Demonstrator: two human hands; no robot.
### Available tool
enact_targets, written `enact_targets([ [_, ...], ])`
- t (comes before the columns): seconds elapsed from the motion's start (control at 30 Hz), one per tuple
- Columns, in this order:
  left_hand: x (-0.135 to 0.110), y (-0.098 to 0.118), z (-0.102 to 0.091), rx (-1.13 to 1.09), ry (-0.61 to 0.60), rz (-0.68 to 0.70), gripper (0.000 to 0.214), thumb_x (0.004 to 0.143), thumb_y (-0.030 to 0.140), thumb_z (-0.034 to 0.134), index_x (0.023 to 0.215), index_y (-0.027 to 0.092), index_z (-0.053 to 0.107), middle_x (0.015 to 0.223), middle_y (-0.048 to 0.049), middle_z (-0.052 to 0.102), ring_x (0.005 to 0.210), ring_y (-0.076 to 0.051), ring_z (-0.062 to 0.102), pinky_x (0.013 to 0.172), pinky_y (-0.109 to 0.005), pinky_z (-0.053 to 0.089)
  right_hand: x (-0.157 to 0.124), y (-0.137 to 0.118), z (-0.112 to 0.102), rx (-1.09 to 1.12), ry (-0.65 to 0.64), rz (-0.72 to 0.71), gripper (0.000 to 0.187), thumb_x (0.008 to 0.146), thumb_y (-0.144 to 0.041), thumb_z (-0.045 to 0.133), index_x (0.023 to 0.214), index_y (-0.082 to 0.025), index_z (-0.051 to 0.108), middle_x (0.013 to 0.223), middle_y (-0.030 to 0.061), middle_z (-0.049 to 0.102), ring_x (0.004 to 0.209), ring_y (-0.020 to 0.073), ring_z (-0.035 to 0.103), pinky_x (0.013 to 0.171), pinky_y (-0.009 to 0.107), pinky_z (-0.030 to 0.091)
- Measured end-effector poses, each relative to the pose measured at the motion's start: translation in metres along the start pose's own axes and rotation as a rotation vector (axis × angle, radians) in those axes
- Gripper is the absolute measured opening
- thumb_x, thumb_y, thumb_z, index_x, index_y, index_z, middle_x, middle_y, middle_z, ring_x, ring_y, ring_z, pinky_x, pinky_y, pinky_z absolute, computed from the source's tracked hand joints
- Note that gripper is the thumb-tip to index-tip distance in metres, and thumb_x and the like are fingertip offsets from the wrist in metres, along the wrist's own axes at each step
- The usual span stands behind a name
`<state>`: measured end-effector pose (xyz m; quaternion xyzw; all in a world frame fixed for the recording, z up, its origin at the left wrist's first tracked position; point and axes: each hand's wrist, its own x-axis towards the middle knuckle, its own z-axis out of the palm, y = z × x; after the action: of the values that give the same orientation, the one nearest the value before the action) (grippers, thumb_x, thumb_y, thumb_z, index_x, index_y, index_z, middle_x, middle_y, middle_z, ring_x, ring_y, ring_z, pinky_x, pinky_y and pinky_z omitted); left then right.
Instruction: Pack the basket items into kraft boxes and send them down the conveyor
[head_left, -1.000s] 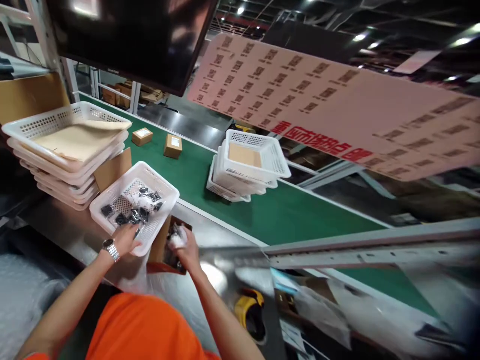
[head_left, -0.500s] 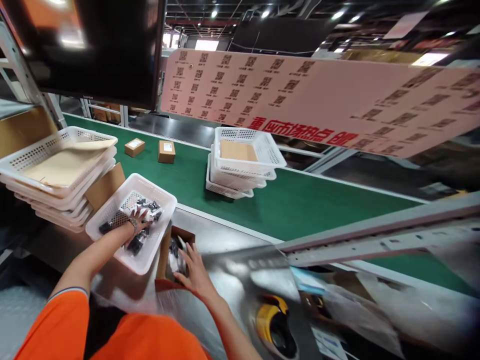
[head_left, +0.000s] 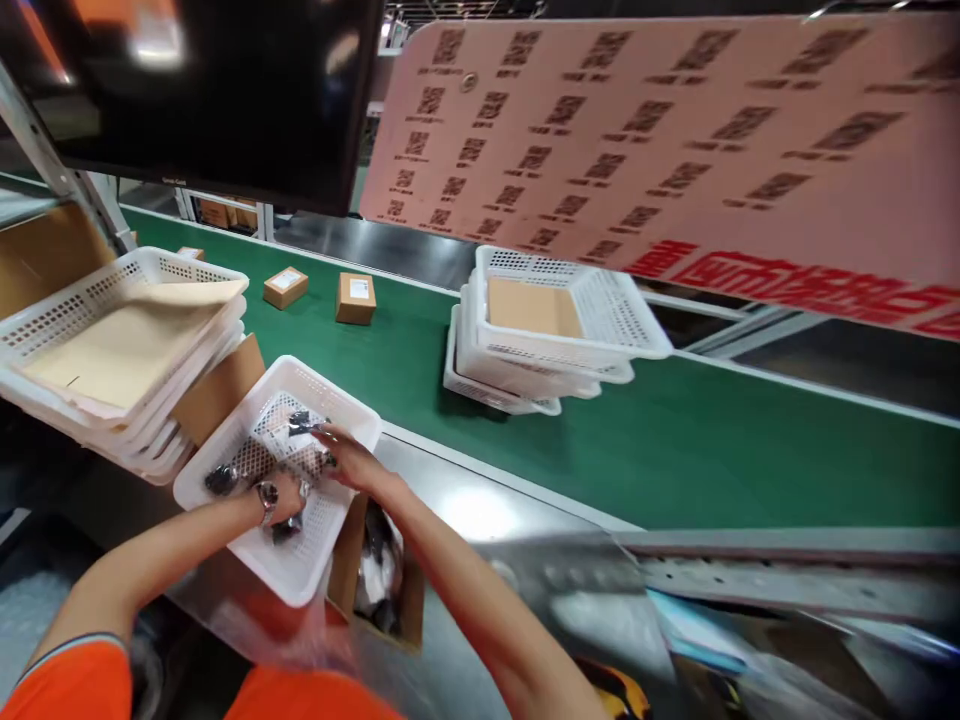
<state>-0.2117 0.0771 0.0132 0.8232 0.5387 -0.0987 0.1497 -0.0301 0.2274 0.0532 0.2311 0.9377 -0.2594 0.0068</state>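
Both hands are inside a white plastic basket [head_left: 199,480] that holds several small black items in clear plastic bags [head_left: 221,480]. My left hand [head_left: 285,495], with a watch on its wrist, is curled closed around a bagged black item low in the basket. Against the basket's right side, my right hand [head_left: 351,462] has its fingers closed on the edge of a clear plastic bag [head_left: 300,424] with a dark piece in it. Its fingertips are partly blurred. Beneath my right forearm, an open cardboard box [head_left: 411,600] contains plastic-wrapped dark goods [head_left: 377,565].
Stacked white baskets [head_left: 225,310] with a paper sheet stand at left. On the green conveyor [head_left: 405,365] are small cartons [head_left: 356,298] and another basket stack [head_left: 517,350]. A pink code board [head_left: 525,120] and a dark monitor [head_left: 225,100] hang above. A yellow-black tape roll [head_left: 619,690] lies front right.
My right hand has left the cardboard box and moved left into the white basket. My left hand has shifted lower in the basket and closed. The view has turned and come closer.
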Motion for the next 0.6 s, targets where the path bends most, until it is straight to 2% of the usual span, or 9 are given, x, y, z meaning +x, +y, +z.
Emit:
enact_targets([
  [0.1,0.002,0.004,0.004,-0.005,-0.028,0.022,0.024,0.096,0.008,0.062,0.095,0.013,0.085,0.093,-0.0182,0.082,0.080,-0.026,0.071,0.074,-0.034,0.051,0.061,0.004,-0.002,-0.218,-0.248,0.031,0.135,0.056,-0.013,0.102,0.173,-0.026,0.035,0.182,0.0229,0.020,0.166,0.0508,0.022,0.128,0.061,0.037],
  [0.17,0.005,0.004,0.007,-0.012,-0.069,0.049,0.026,0.096,0.008,0.060,0.096,0.012,0.085,0.090,-0.0188,0.082,0.077,-0.026,0.072,0.070,-0.033,0.050,0.081,0.010,0.000,-0.301,-0.346,0.040,0.144,0.051,-0.016,0.106,0.174,-0.029,0.032,0.183,0.0230,0.017,0.165,0.0527,0.021,0.127,0.063,0.037],
  [0.2,0.006,0.004,0.008,-0.021,-0.083,0.057,0.026,0.096,0.008,0.059,0.096,0.011,0.085,0.090,-0.0195,0.082,0.078,-0.027,0.073,0.069,-0.034,0.050,0.084,0.013,0.003,-0.317,-0.369,0.049,0.142,0.052,-0.017,0.106,0.174,-0.030,0.033,0.182,0.0230,0.020,0.164,0.0514,0.026,0.127,0.061,0.038],
  [0.27,0.008,0.004,0.011,-0.052,-0.087,0.062,0.025,0.096,0.007,0.060,0.097,0.010,0.085,0.092,-0.0205,0.083,0.081,-0.028,0.074,0.070,-0.034,0.051,0.081,0.020,0.009,-0.316,-0.344,0.108,0.127,0.062,-0.016,0.101,0.171,-0.031,0.039,0.176,0.0214,0.036,0.156,0.0456,0.043,0.122,0.052,0.045],
  [0.33,0.009,0.004,0.013,-0.101,-0.074,0.048,0.024,0.095,0.005,0.060,0.096,0.011,0.084,0.094,-0.0205,0.083,0.086,-0.028,0.075,0.073,-0.034,0.052,0.068,0.025,0.016,-0.311,-0.268,0.214,0.102,0.078,-0.014,0.089,0.168,-0.031,0.045,0.162,0.0195,0.055,0.141,0.0395,0.058,0.112,0.046,0.053],
  [0.4,0.009,0.004,0.013,-0.161,-0.056,0.019,0.023,0.091,0.003,0.063,0.091,0.013,0.083,0.094,-0.0200,0.084,0.087,-0.029,0.076,0.074,-0.034,0.053,0.054,0.026,0.023,-0.317,-0.198,0.324,0.076,0.091,-0.016,0.074,0.163,-0.026,0.052,0.144,0.0195,0.067,0.128,0.0371,0.065,0.103,0.044,0.056],
  [0.47,0.009,0.004,0.010,-0.210,-0.041,-0.014,0.022,0.088,0.002,0.065,0.085,0.016,0.081,0.093,-0.0196,0.083,0.086,-0.029,0.076,0.075,-0.035,0.054,0.045,0.024,0.030,-0.326,-0.159,0.386,0.061,0.097,-0.021,0.066,0.157,-0.020,0.056,0.135,0.0216,0.068,0.120,0.0380,0.067,0.098,0.046,0.057],
  [0.53,0.008,0.004,0.006,-0.238,-0.031,-0.039,0.021,0.085,0.001,0.067,0.081,0.017,0.080,0.089,-0.0183,0.083,0.085,-0.030,0.076,0.077,-0.037,0.056,0.044,0.021,0.035,-0.308,-0.122,0.413,0.062,0.097,-0.023,0.065,0.158,-0.019,0.054,0.140,0.0235,0.065,0.115,0.0374,0.068,0.095,0.046,0.057],
  [0.6,0.007,0.004,0.001,-0.269,-0.013,-0.064,0.018,0.081,0.002,0.070,0.078,0.018,0.079,0.082,-0.0160,0.081,0.082,-0.030,0.076,0.078,-0.039,0.058,0.048,0.018,0.037,-0.271,-0.099,0.412,0.068,0.098,-0.024,0.064,0.164,-0.023,0.047,0.148,0.0233,0.059,0.108,0.0335,0.071,0.093,0.045,0.058],
])
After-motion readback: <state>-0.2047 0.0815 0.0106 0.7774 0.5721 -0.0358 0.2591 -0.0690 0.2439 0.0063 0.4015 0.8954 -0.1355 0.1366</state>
